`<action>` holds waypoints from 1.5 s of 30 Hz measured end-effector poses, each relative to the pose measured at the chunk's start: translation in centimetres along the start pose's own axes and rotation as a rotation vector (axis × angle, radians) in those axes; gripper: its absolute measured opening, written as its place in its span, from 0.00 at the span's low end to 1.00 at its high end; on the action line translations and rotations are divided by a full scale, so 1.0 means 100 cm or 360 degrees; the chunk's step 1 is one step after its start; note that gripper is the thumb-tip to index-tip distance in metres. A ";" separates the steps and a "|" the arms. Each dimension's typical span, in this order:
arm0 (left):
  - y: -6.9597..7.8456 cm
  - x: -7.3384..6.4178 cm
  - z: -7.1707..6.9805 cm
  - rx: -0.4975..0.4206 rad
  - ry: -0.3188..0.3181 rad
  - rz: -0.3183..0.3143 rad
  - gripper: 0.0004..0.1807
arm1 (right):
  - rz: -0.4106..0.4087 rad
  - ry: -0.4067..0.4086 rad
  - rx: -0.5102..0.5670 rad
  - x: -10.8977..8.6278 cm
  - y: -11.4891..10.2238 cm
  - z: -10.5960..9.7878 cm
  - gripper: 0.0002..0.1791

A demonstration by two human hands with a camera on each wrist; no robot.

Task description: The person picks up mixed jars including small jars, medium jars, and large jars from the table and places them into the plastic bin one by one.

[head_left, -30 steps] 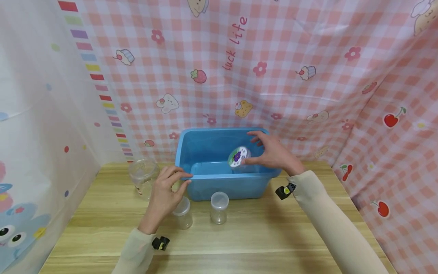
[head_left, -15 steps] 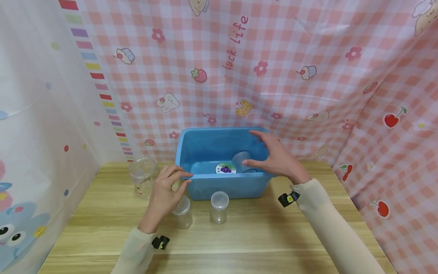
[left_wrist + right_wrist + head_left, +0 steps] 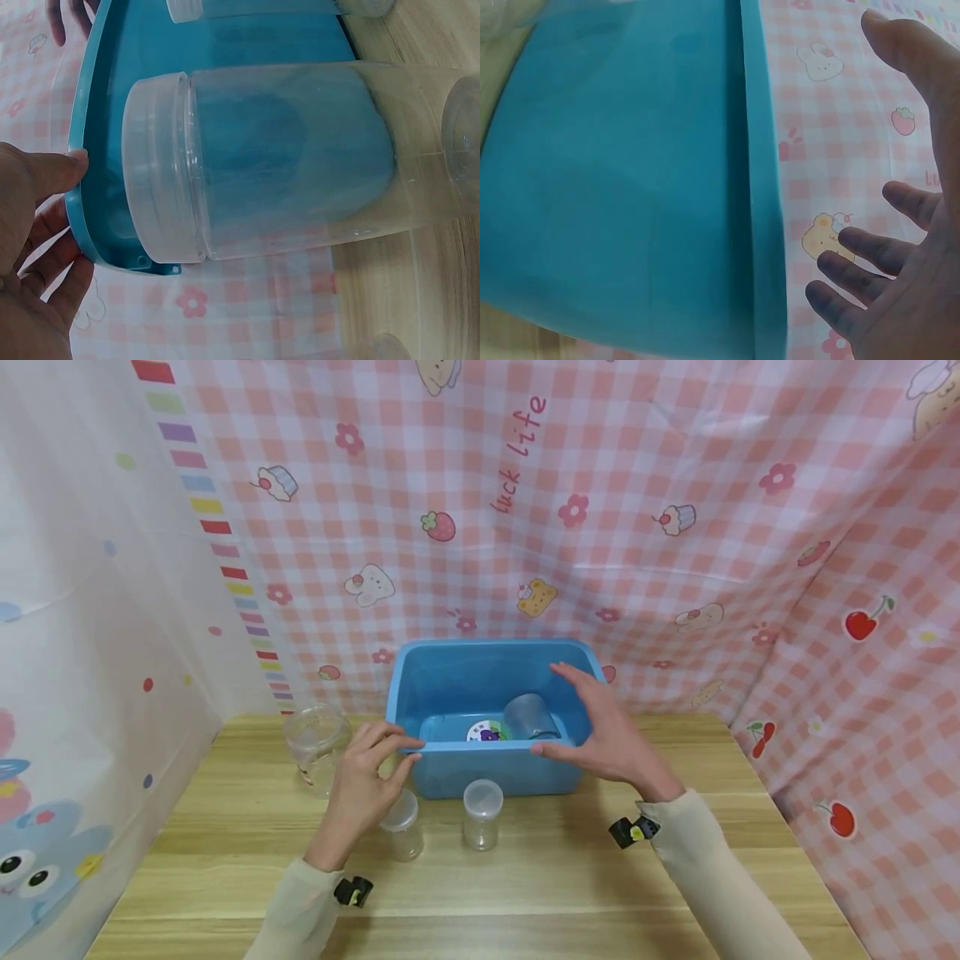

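A blue plastic tub (image 3: 498, 770) stands on the table. My left hand (image 3: 367, 781) grips its rim at the front left corner; in the left wrist view the thumb and fingertips meet that rim. My right hand (image 3: 611, 739) is held over the tub's front right with fingers spread and nothing in them. Inside the tub a clear plastic jar (image 3: 529, 717) lies tilted on its side. A round white disc with a purple grape picture (image 3: 486, 732) shows right at its left end, partly hidden by the front rim.
Two small clear lidded jars (image 3: 482, 818) (image 3: 403, 831) stand upright before the tub. A larger clear jar (image 3: 311, 743) stands left of my left hand. Checked pink cloth (image 3: 637, 560) hangs close behind the tub. Bare wooden table (image 3: 525, 910) shows in front.
My right hand has let go of the clear jar, which dropped into the tub and lies on its floor. The hand then drew back toward the front rim. My left hand stays in place.
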State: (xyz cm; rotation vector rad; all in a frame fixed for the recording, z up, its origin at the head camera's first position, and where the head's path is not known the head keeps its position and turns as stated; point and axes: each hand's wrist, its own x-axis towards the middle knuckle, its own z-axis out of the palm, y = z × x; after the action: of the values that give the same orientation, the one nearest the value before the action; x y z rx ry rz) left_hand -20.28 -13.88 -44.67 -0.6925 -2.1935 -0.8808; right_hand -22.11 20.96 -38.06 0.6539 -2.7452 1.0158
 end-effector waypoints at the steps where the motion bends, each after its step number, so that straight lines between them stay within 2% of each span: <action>1: 0.000 0.000 0.000 0.0003 0.0000 0.0001 0.10 | 0.0005 0.0001 0.0008 -0.003 -0.001 0.001 0.60; 23: 0.001 -0.003 -0.001 -0.0012 -0.0013 -0.0037 0.08 | -0.0085 0.0043 0.0165 -0.038 -0.015 0.029 0.61; 31: -0.002 -0.003 0.001 0.0016 0.0040 0.0024 0.11 | -0.0128 0.0046 0.0209 -0.047 -0.019 0.035 0.62; 42: -0.001 -0.002 0.001 -0.0015 -0.0006 -0.0026 0.08 | -0.0199 -0.0002 0.0335 -0.058 -0.023 0.043 0.63; 45: -0.002 -0.002 0.002 -0.0009 0.0014 0.0002 0.10 | -0.0226 -0.0024 0.0405 -0.061 -0.025 0.045 0.63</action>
State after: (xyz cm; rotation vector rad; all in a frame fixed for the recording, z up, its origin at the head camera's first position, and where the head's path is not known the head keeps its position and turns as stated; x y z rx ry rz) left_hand -20.34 -13.87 -44.97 -0.6912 -2.1831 -0.8881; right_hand -15.47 18.54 -41.69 0.8819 -2.5599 1.3416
